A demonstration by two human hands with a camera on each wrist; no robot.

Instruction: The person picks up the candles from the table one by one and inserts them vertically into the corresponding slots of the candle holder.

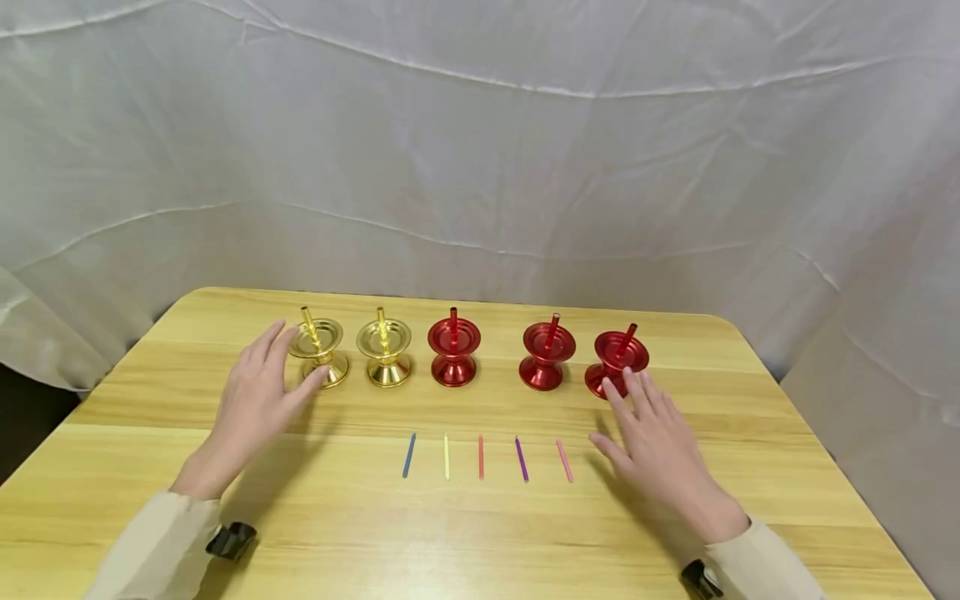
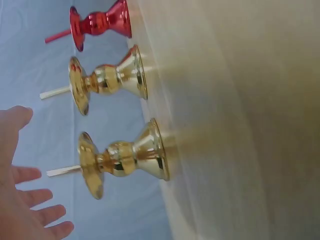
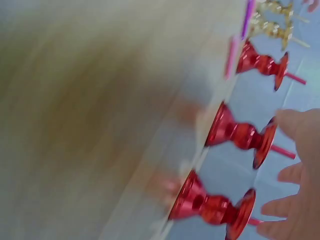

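My left hand [image 1: 253, 398] hovers beside the leftmost gold candle holder [image 1: 330, 372], fingers spread and holding nothing. In the left wrist view, that gold holder [image 2: 142, 150] shows a gap from the fingertips. Just right of it stands a second gold candle holder [image 1: 387, 372]. Three red candle holders continue the row: one central [image 1: 453, 371], one further right [image 1: 542, 374] and one rightmost [image 1: 628, 350]. My right hand [image 1: 663, 450] is in front of the rightmost, fingers loosely extended, partly covering its base in the head view. Each holder is upright with a thin tube rising from its dish.
Thin candles lie in a row before the holders: blue [image 1: 408, 455], yellow [image 1: 447, 458], red [image 1: 481, 458], purple [image 1: 521, 460] and pink [image 1: 565, 462]. They rest on a wood-grain table [image 1: 465, 542]. A pale cloth [image 1: 480, 167] hangs behind it.
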